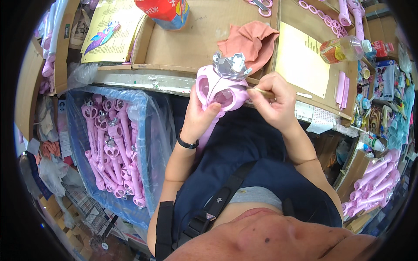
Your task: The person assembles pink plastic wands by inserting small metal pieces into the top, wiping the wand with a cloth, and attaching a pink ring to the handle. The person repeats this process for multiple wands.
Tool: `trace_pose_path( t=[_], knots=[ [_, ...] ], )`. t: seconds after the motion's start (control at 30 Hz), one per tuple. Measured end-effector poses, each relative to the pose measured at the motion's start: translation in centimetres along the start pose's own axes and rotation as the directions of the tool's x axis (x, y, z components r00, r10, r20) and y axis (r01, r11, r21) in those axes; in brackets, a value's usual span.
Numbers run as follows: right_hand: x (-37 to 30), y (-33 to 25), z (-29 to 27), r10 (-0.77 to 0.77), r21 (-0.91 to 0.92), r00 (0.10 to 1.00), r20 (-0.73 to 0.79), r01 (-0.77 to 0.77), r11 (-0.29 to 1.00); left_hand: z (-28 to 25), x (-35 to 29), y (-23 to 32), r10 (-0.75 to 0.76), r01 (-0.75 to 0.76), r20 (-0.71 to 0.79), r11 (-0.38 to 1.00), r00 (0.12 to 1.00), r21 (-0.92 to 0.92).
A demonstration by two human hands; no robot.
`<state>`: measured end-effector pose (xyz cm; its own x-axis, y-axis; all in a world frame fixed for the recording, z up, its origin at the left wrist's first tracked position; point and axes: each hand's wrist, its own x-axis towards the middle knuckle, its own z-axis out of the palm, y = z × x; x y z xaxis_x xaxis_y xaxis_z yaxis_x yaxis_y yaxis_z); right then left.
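My left hand [201,114] grips a pink toy wand [226,98] just below its head, the thumb lying on the front. The head has large oval openings and a silver crown [230,66] on top; its handle hangs down in front of my dark apron. Between the thumb and fingers of my right hand [277,101] is a slim tan-handled tool [264,92]. Its front end meets the right side of the wand's head, and its white rear end sticks out past my hand. The tip is too small to make out.
A salmon cloth [251,42] lies behind the wand on the cardboard-lined bench [209,43]. To the left, a blue plastic-lined bin [150,130] holds many pink wands. Bottles [344,50], a yellow sheet [300,61] and pink rings [320,14] sit at the right.
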<state>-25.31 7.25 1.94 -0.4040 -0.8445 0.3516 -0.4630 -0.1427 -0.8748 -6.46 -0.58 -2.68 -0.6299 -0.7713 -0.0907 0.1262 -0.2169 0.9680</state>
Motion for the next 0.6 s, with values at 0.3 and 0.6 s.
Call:
trace_pose_path(
  t=[0.3, 0.6],
  knots=[
    [-0.21, -0.04, -0.15, 0.03, -0.001, 0.999, -0.011, -0.03, 1.0, 0.02, -0.03, 0.06, -0.049, 0.049, 0.017, 0.999, 0.999, -0.007],
    [-0.23, -0.78, -0.18, 0.015, 0.065, 0.999, 0.037, -0.017, 0.998, 0.12, 0.01, 0.02, -0.003, 0.003, 0.001, 1.0, 1.0, 0.002]
  ],
)
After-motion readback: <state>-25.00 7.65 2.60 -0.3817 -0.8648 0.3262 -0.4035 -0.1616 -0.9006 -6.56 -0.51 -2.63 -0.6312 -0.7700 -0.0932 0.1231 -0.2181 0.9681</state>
